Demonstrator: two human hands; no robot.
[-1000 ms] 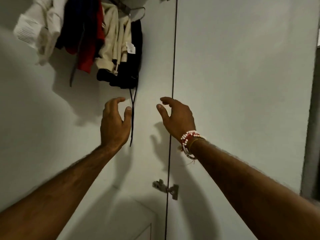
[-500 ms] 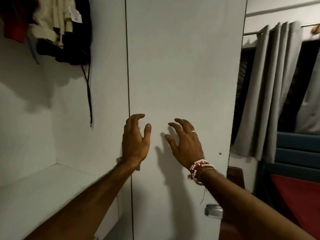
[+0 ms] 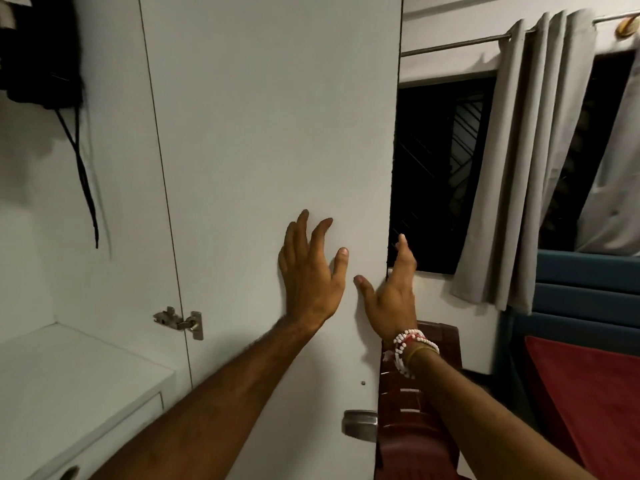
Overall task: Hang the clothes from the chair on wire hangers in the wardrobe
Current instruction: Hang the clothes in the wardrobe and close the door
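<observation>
White door of the wardrobe stands open and fills the centre, its free edge running down just left of the window. The left hand is held up before the door face, fingers spread, grasping nothing; contact with the panel cannot be confirmed. The right hand, beaded bracelets at the wrist, is at the door's edge, fingers straight, released. Dark clothes hang inside the wardrobe at top left, a black cord trailing below; a pale tag beside them is unreadable. A dark red chair stands just behind the door edge, lower right, partly hidden by the right forearm. A hinge and a white shelf lie left of the door; a metal handle sits low on it. A grey curtain hangs right of the window, red fabric below.
</observation>
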